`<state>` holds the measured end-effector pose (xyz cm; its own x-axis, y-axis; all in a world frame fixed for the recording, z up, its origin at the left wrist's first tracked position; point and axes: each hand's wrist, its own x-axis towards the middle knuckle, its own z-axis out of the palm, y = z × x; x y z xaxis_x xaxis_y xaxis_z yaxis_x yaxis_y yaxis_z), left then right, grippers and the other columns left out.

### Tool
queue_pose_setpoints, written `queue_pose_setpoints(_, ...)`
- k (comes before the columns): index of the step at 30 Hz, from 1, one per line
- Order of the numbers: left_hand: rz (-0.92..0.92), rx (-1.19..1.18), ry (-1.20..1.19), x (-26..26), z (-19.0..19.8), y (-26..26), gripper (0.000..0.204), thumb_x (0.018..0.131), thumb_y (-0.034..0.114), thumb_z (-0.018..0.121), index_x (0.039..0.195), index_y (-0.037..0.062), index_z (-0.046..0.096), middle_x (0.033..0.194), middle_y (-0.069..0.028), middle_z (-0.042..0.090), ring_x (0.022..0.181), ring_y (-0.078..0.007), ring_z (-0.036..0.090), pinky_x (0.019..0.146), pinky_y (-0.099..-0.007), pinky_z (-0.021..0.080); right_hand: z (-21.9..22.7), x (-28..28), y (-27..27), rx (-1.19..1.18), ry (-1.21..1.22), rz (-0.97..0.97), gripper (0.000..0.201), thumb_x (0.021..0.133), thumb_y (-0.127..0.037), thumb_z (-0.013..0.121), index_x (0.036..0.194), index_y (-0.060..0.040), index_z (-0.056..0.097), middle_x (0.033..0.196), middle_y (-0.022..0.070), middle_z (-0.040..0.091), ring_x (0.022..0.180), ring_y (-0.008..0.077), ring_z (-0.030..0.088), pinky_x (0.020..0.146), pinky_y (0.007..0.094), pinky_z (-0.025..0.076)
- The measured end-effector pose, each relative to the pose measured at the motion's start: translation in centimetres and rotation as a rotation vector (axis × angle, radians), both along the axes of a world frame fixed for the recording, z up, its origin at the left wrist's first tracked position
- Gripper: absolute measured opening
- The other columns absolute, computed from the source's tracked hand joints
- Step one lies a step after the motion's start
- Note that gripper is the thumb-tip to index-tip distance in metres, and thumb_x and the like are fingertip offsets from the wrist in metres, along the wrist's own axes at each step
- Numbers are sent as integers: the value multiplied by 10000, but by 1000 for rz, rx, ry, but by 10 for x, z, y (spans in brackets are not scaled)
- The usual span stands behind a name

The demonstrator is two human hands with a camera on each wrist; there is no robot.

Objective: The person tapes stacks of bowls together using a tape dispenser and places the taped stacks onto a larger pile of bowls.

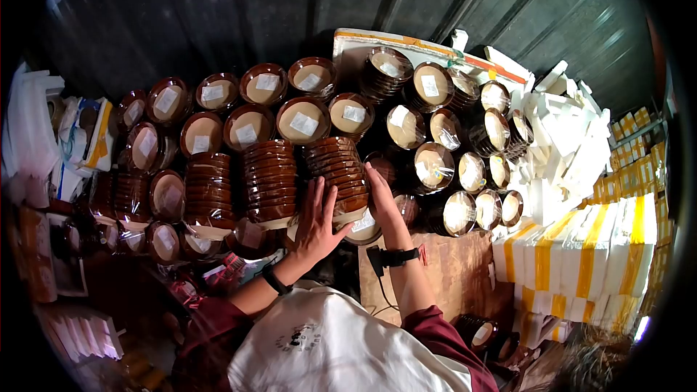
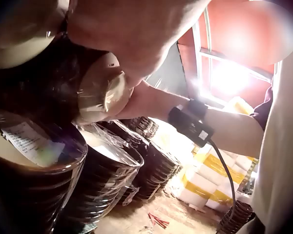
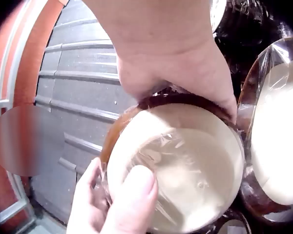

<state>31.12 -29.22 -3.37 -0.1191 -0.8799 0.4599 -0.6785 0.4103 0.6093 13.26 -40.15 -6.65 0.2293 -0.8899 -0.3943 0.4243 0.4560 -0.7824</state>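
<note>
In the head view, a column of nested brown bowls [image 1: 340,167] in clear wrap leans between the two hands. The left hand [image 1: 317,223] grips its left side near the lower end, fingers spread along the rims. Against the right side lies the right hand [image 1: 383,199], its fingers pointing up the column. The right wrist view has the left hand's thumb [image 3: 134,195] over the pale face of the end bowl [image 3: 185,165], with the right hand [image 3: 176,63] round the opposite rim. In the left wrist view the right hand [image 2: 132,105] touches a pale bowl [image 2: 100,92]; its fingertips are hidden.
More wrapped bowl stacks [image 1: 270,178] with paper labels stand left, behind and right. White foam boxes [image 1: 581,247] with yellow tape are piled at the right, beside a wooden board [image 1: 465,268]. A dark corrugated wall [image 1: 218,14] rises behind.
</note>
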Motion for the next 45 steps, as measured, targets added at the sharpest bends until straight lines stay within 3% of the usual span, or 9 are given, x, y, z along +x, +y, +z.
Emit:
queue_pose_setpoints(12, -55, 27, 58, 1, 2, 26, 802, 822, 93, 730, 1528, 60, 352, 1613, -248, 222, 1459, -506, 234, 1175, -572, 265, -23, -21, 22, -128, 143, -7, 464, 1049, -369, 511, 1365, -33, 561, 1310, 68, 608, 1216, 150, 526, 1074, 308, 366)
queue_pose_setpoints(16, -47, -72, 120, 0, 3, 35, 759, 840, 57, 687, 1517, 37, 343, 1616, -250, 193, 1447, -547, 217, 1158, -598, 300, 23, -29, 71, -56, 184, -162, 370, 1058, -288, 478, 1306, -32, 580, 1319, 94, 610, 1164, 222, 595, 1002, 366, 469)
queue_pose_setpoints(22, -327, -35, 263, -35, 31, 52, 515, 857, 62, 679, 1335, 20, 491, 1466, -206, 416, 1386, -398, 392, 1152, -504, 342, 12, -112, 211, -90, 261, -225, 356, 1018, -296, 560, 1267, -45, 599, 1309, 113, 614, 1196, 237, 603, 998, 406, 495)
queue_pose_setpoints(26, -674, 717, 941, -88, 15, 74, 236, 967, 100, 612, 1197, 51, 599, 1130, -72, 649, 1028, -142, 634, 918, -304, 512, 44, -114, 310, -91, 107, -361, 555, 1026, -406, 504, 1388, 14, 491, 1421, 208, 532, 1227, 361, 579, 1066, 469, 450)
queue_pose_setpoints(29, -869, 1337, 1228, -109, 32, 79, 231, 1027, 162, 583, 1205, 14, 579, 1096, -74, 668, 1011, -152, 640, 935, -299, 510, 91, -100, 356, -399, -468, -537, 613, 1038, -474, 426, 1455, -26, 453, 1487, 247, 455, 1271, 439, 522, 1074, 501, 421)
queue_pose_setpoints(32, -1038, 1165, 976, -140, 64, 112, 243, 1031, 155, 577, 1211, -8, 567, 1130, -105, 669, 1027, -163, 639, 946, -307, 505, 122, -79, 392, -574, -815, -712, 708, 1007, -564, 452, 1508, -65, 410, 1580, 176, 373, 1110, 369, 575, 930, 407, 469)
queue_pose_setpoints(38, -1354, 1143, 750, -180, 96, 180, 195, 1025, 136, 584, 1128, -30, 600, 1032, -117, 695, 960, -196, 675, 914, -338, 525, 127, -71, 470, -704, -883, -800, 745, 1006, -581, 439, 1543, -72, 350, 1592, 140, 370, 1071, 325, 601, 902, 382, 473)
queue_pose_setpoints(41, -1368, 1419, 835, -198, 96, 217, 188, 1023, 122, 575, 1135, -29, 591, 1032, -129, 701, 975, -226, 687, 919, -372, 533, 114, -80, 512, -700, -916, -900, 746, 1006, -579, 434, 1548, -76, 339, 1589, 142, 372, 1073, 311, 603, 929, 386, 463)
queue_pose_setpoints(45, -1223, 2234, 1298, -220, 107, 259, 555, 1075, 417, 393, 1407, -21, 470, 1431, -244, 518, 1295, -375, 528, 1089, -497, 424, 108, -108, 569, -613, -655, -1176, 576, 1034, -467, 418, 1429, -51, 476, 1437, 157, 536, 1097, 290, 613, 969, 390, 453)
